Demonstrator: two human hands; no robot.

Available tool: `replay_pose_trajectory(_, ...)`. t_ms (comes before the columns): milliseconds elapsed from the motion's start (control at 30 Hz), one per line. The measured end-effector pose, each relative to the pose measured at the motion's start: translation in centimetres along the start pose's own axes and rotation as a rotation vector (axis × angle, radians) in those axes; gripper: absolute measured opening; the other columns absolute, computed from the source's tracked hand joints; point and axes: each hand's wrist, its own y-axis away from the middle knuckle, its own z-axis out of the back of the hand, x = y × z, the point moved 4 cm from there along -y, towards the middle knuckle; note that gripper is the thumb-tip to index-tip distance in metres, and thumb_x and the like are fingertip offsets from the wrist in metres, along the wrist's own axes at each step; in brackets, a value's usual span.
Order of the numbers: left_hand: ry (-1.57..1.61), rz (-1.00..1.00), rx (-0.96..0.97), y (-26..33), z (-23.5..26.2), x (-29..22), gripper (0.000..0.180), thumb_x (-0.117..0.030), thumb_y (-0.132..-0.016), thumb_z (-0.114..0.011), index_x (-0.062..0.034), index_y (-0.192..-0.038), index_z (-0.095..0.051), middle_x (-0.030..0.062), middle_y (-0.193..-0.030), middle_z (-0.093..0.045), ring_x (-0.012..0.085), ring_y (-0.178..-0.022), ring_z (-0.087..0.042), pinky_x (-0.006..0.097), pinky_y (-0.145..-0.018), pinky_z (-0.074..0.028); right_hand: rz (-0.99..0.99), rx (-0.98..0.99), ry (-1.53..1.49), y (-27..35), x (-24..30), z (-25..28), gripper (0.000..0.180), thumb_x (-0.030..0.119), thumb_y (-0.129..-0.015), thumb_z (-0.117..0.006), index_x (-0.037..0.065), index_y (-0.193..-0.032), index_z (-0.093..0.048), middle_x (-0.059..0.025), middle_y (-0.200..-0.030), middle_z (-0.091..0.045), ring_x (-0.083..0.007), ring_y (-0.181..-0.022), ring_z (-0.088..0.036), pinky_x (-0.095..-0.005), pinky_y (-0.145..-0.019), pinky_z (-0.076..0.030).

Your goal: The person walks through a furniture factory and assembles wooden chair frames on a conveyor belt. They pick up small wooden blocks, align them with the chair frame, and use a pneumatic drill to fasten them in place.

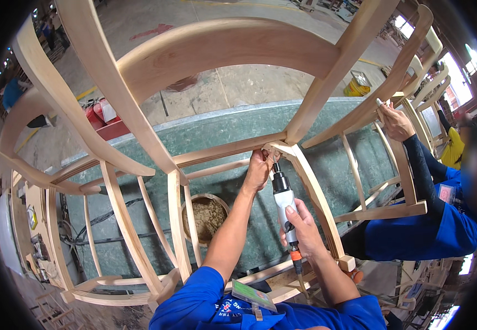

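Observation:
My right hand [303, 223] is wrapped around a grey and black air screwdriver [285, 206], with an orange collar and a hose at its lower end. Its tip points up at the inner corner of a bare wooden chair frame [316, 198]. At that corner my left hand [257, 171] is closed, fingertips pinched beside the driver's tip. What they hold, if anything, is too small to make out. The chair's curved back rail [227, 47] arches across the far side.
The chair frames stand on a green-topped bench [238, 231]. A round tub [205, 217] of small fasteners sits left of my left arm. Another chair frame [120, 220] is at left. On the right, a co-worker's hand [397, 122] touches another frame. Cables [103, 219] lie left.

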Motion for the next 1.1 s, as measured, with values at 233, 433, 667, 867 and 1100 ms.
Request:
replay_pose_trajectory(233,-0.012,0.038,-0.003,0.1,0.9,0.6,0.035,-0.018,-0.102,-0.066,-0.0114,-0.131,-0.049,0.0017,-0.101,-0.062,0.0082,-0.085,-0.058,0.023,-0.069,-0.049,-0.006,-0.002,-0.034,-0.2,0.1,-0.1,0.052,0.04,-0.099,-0.067,0.009,-0.133,-0.042,-0.006,-0.088,-0.058,-0.0131,-0.055,-0.062,-0.0261,-0.045,-0.052)
replay_pose_trajectory(433,0.056,0.071,-0.006,0.4,1.2,0.8,0.038,-0.026,-0.101,-0.066,-0.012,-0.132,-0.048,0.0014,-0.1,-0.062,0.0085,-0.085,-0.058,0.023,-0.07,-0.05,-0.007,0.018,-0.051,-0.1,-0.1,0.0,0.054,0.039,-0.099,-0.067,0.008,-0.135,-0.041,-0.0059,-0.087,-0.058,-0.0128,-0.056,-0.062,-0.0264,-0.045,-0.053)
replay_pose_trajectory(667,-0.035,0.053,0.011,-0.1,1.8,0.6,0.038,-0.025,-0.1,-0.069,-0.0111,-0.131,-0.052,0.0014,-0.101,-0.063,0.0085,-0.085,-0.058,0.024,-0.072,-0.05,0.016,0.004,-0.044,-0.2,0.1,-0.2,0.047,0.038,-0.1,-0.065,0.009,-0.13,-0.045,-0.0067,-0.088,-0.059,-0.0141,-0.055,-0.062,-0.027,-0.044,-0.051)
replay_pose_trajectory(867,-0.055,0.053,-0.001,0.0,1.9,0.6,0.038,-0.024,-0.1,-0.069,-0.0087,-0.132,-0.053,0.0041,-0.111,-0.065,0.0112,-0.095,-0.062,0.027,-0.081,-0.053,0.022,0.002,-0.043,-0.6,-0.4,-0.1,0.046,0.038,-0.1,-0.065,0.009,-0.13,-0.045,-0.0066,-0.088,-0.059,-0.0141,-0.054,-0.061,-0.027,-0.043,-0.051)
replay_pose_trajectory(1100,-0.001,-0.04,-0.079,0.1,1.0,0.5,0.027,-0.021,-0.103,-0.065,-0.007,-0.123,-0.056,-0.0005,-0.089,-0.064,0.0064,-0.07,-0.057,0.024,-0.061,-0.048,0.021,-0.027,-0.05,-1.3,-0.1,-0.4,0.046,0.036,-0.099,-0.067,0.01,-0.13,-0.045,-0.006,-0.086,-0.058,-0.013,-0.053,-0.061,-0.0266,-0.042,-0.051)
